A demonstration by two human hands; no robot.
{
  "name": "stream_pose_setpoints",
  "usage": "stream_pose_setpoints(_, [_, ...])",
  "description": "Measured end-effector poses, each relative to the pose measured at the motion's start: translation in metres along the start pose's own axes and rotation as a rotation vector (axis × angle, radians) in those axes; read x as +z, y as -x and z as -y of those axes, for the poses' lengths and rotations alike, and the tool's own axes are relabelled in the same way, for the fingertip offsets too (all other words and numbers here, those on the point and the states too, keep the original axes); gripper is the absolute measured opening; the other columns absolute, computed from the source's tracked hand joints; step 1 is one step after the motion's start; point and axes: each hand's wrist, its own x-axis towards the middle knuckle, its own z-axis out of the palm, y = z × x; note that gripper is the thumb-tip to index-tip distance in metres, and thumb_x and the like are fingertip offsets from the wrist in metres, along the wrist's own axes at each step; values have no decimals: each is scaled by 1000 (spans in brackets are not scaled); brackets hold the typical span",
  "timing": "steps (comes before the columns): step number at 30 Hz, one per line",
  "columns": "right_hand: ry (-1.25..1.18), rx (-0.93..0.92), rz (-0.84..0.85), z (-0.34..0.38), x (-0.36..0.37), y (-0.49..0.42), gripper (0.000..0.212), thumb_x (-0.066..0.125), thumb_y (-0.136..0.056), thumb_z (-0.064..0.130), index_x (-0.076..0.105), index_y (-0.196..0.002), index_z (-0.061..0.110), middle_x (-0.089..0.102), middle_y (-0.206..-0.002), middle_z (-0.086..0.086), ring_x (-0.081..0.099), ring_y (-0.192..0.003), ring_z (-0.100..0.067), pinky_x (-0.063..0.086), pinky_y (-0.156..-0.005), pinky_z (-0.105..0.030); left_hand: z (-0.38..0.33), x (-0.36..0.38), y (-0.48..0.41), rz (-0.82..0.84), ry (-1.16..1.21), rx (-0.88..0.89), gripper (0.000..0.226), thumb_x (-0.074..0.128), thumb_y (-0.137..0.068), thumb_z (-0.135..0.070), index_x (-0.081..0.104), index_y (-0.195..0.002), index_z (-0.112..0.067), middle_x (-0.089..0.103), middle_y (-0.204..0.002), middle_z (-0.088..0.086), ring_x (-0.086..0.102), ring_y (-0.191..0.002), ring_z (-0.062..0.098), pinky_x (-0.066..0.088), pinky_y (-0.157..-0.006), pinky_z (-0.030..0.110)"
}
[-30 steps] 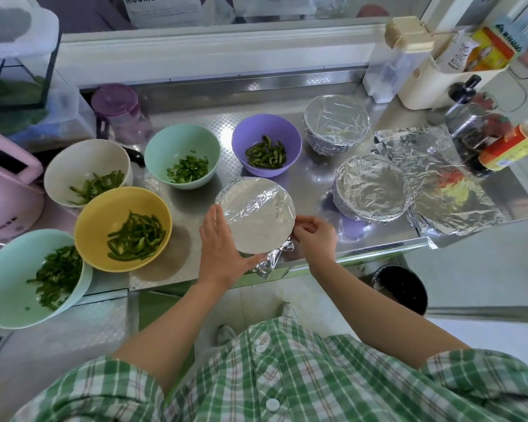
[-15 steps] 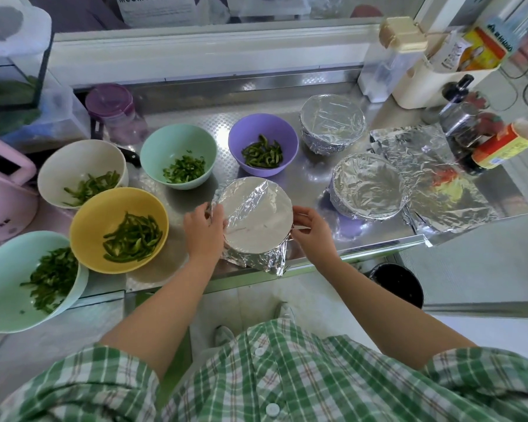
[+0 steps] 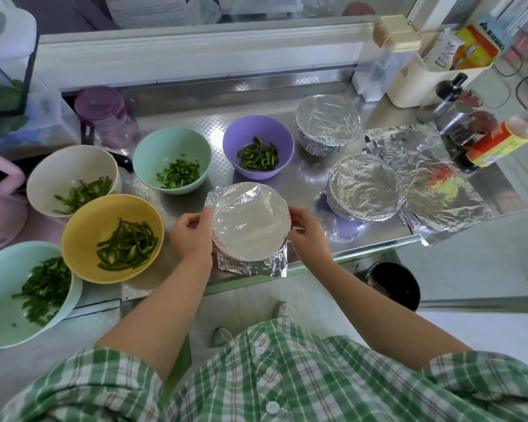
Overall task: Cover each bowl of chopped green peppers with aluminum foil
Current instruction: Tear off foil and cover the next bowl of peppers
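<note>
steel tabletop (image 3: 308,184): fingers (image 3: 203,215) of our left hand (image 3: 191,236) and right hand (image 3: 307,231) now grip the bowl (image 3: 250,222), foil (image 3: 250,265) newly folded down; five open bowls (image 3: 241,132) wait.

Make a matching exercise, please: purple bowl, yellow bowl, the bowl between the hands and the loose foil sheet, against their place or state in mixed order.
1 purple bowl
2 yellow bowl
3 bowl between the hands
4 loose foil sheet

a foil-topped, gripped by left hand and right hand
b uncovered, behind the held bowl
c lying flat, far right
d uncovered, left of the left hand

Pairs: 1-b, 2-d, 3-a, 4-c
</note>
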Motion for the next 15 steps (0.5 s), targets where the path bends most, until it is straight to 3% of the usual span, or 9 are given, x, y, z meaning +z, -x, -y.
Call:
stream_pose_setpoints(3, [26,-22,-4,-2,2,0,54,48,-78,-14,58,-124,13,67,-112,2,64,-102,-15,51,-95,-34,3,-1,-5,5,79,-102,13,75,-87,-22,68,-87,-10,66,-76,-1,61,-75,15,56,-83,33])
stream_pose_setpoints(5, [26,-30,-2,-4,2,0,56,47,-79,-14,58,-126,13,68,-114,1,64,-104,-15,52,-95,-36,4,-1,-6,19,111,-157,12,75,-87,-22,68,-83,-13,67,-77,-2,61,-76,15,56,-87,36])
stream_pose_setpoints(9, [9,-35,-16,-7,0,3,48,51,-87,-9,59,-127,14,69,-116,3,64,-109,-9,50,-99,-31,2,-1,-2,60,196,-267,18,72,-90,-21,63,-74,-17,62,-74,-3,54,-67,10,52,-73,29])
stream_pose_setpoints(11, [-16,-5,-47,-9,-1,3,36,58,-89,-3,64,-122,12,71,-112,2,67,-104,-9,51,-98,-32,3,-2,-1,76,235,-322,19,72,-90,-20,63,-74,-17,63,-76,-2,55,-69,11,52,-74,30])
stream_pose_setpoints(15, [22,10,-135,-3,-4,3,24,64,-87,3,75,-106,14,75,-99,1,70,-90,-12,56,-88,-36,5,-5,-4,136,313,-441,9,74,-88,-20,66,-84,-18,71,-102,7,65,-99,23,55,-95,40])
